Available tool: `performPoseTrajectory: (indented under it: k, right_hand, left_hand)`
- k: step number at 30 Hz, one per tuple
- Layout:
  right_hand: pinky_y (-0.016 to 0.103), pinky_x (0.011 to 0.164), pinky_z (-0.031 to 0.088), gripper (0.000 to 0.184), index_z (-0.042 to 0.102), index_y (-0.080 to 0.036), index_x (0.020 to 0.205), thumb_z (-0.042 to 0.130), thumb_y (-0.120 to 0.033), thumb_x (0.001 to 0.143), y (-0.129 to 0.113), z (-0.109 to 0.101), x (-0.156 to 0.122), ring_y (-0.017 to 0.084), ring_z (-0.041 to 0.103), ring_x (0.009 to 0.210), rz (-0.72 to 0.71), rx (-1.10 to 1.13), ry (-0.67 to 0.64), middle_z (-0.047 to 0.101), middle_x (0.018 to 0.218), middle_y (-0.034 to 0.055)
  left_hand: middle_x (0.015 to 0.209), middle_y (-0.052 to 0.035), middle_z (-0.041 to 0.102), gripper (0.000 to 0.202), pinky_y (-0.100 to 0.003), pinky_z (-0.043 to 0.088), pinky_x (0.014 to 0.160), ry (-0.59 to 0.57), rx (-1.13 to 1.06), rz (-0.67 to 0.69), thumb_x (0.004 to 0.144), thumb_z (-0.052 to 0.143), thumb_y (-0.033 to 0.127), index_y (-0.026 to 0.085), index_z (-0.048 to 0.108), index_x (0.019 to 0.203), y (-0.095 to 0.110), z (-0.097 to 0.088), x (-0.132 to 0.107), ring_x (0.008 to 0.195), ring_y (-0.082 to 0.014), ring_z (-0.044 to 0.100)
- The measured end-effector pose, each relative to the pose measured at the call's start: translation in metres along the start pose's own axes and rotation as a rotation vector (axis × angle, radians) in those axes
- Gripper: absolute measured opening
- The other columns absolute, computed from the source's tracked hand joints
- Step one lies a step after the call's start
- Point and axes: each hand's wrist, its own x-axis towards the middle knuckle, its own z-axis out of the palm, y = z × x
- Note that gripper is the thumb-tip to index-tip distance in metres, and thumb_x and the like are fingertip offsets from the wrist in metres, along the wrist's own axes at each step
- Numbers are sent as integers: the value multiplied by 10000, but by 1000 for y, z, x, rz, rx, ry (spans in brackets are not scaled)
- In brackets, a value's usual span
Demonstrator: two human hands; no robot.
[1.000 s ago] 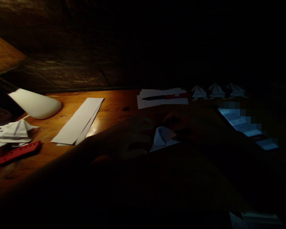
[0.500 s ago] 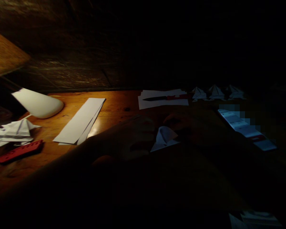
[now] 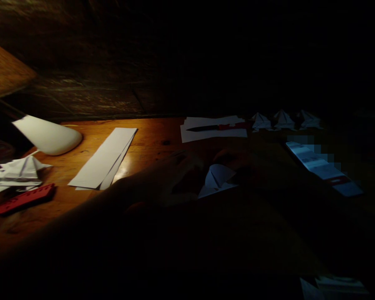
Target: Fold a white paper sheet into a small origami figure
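Observation:
In deep shadow near the middle of the table, my left hand [image 3: 171, 177] and my right hand [image 3: 243, 162] are on either side of a small folded piece of white paper [image 3: 218, 177]. A rounded flap of it stands up over a flat, pointed lower part. My left fingers curl around its left edge. The right fingers pinch at its upper right, mostly lost in the dark. Behind the hands, a knife [image 3: 218, 127] with a dark blade and red handle lies on a stack of white paper sheets [image 3: 190, 135].
At left are a lamp with a white base [image 3: 50, 135], long paper strips [image 3: 104, 160], crumpled-looking folded paper [image 3: 17, 173] and a red notched object [image 3: 23, 199]. Right of the knife stand three folded paper shapes [image 3: 283, 121]. A lit phone [image 3: 325, 166] lies at right; more paper [image 3: 340, 287] is at lower right.
The upright flap of the folded paper is rounder and spread wider to the right. Both hands stay at the paper, with only slight finger movement.

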Motion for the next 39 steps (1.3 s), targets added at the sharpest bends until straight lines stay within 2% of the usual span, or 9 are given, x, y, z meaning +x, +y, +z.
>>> performPoseTrajectory:
  k: [3,5,10,14,18,25,31,34,39]
  right_hand:
    - [451,1040,497,204,779,-234,1096,681,-176,927,-1,1,0,261,599,1251,6,-4,4,592,1366,98]
    - [442,1046,497,183,784,-244,1055,684,-168,921,2,2,-1,254,603,1256,3,16,22,590,1378,81]
    - [439,1032,510,219,796,-264,1044,690,-148,891,7,3,-3,258,626,1239,27,24,35,612,1374,62]
    - [457,1092,483,227,805,-282,1063,726,-180,876,8,2,-2,278,594,1316,18,-5,65,643,1400,46]
    - [456,1062,511,195,813,-262,1036,701,-185,896,3,1,-2,268,631,1277,-1,0,84,659,1393,64]
    - [520,1129,456,276,785,-261,1184,729,-296,916,-10,-1,-6,298,617,1313,51,-36,80,675,1383,89]
    - [482,1043,516,404,697,-200,1271,752,-321,890,-18,-1,-4,297,660,1231,79,-100,119,699,1334,122]
    - [457,991,538,329,703,-195,1202,727,-265,882,-19,1,-1,281,685,1154,80,-100,99,720,1262,111]
    - [438,964,540,224,734,-210,1084,741,-270,869,-14,7,1,273,687,1124,60,-67,100,710,1230,99]
  left_hand:
    - [1446,-160,555,836,-489,498,1052,3,15,29,916,725,504,220,332,1597,-2,0,-4,1269,-346,571]
    - [1413,-152,567,829,-479,513,1014,0,16,64,935,685,495,254,290,1623,-3,1,-4,1233,-334,582]
    - [1370,-133,622,640,-471,509,1008,22,-53,169,963,654,453,229,467,1533,-5,4,0,1212,-310,587]
    - [1403,-136,615,643,-468,491,1053,28,-70,185,970,660,443,213,475,1542,-3,3,2,1260,-304,568]
    - [1402,-122,629,592,-456,482,1082,26,-87,182,979,663,424,225,517,1516,0,1,3,1278,-292,567]
    - [1387,-121,620,592,-451,488,1070,29,-105,197,966,684,353,225,514,1517,1,3,3,1265,-275,577]
    - [1349,-110,631,561,-452,478,1070,52,-89,190,968,676,342,244,535,1501,4,6,5,1252,-273,569]
    - [1319,-103,628,615,-460,479,1062,29,-63,193,951,696,367,256,506,1526,4,7,5,1232,-277,566]
    - [1285,-117,623,594,-463,505,1014,71,-16,225,920,724,417,236,548,1458,3,10,4,1189,-289,572]
